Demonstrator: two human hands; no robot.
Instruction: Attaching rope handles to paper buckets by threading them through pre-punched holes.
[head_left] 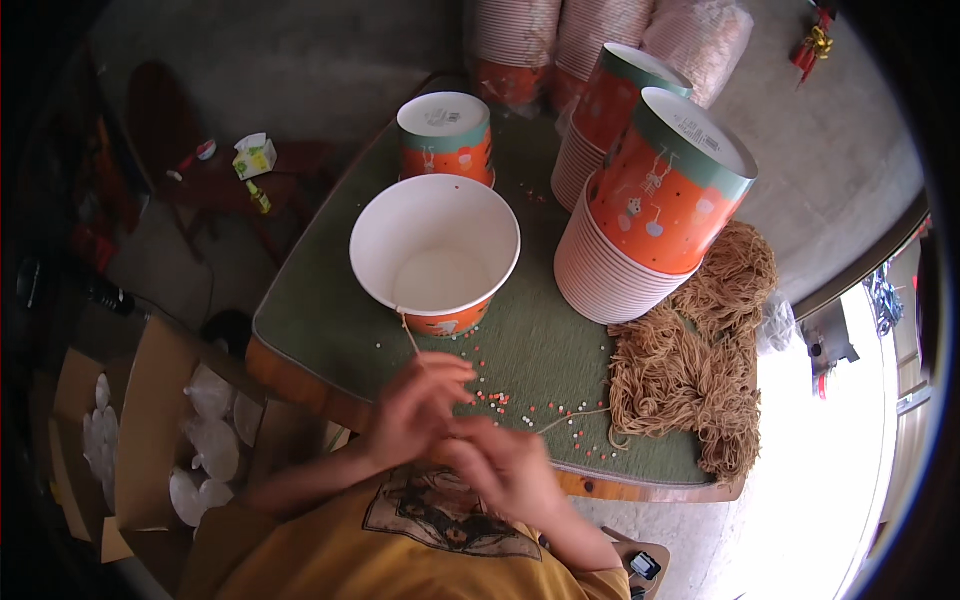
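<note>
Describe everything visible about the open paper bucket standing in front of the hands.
The paper bucket stands upright and empty on the green table, mouth open. It looks like coated paper: white inside with a rolled rim, orange printed outside. A thin tan string runs from its near wall to the left hand. Small beads lie scattered nearby.

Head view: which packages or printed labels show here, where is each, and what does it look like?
Small green-and-white carton: on the dark low stand, upper left; boxy.
Printed paper bucket, orange with green band: upside down at the green table's far edge; white base.
Stacks of orange printed buckets: table right; upside down, nested.
Plastic-wrapped cup sleeves: top centre; pink-white.
Brown cardboard box of clear lids: lower left; open.
</note>
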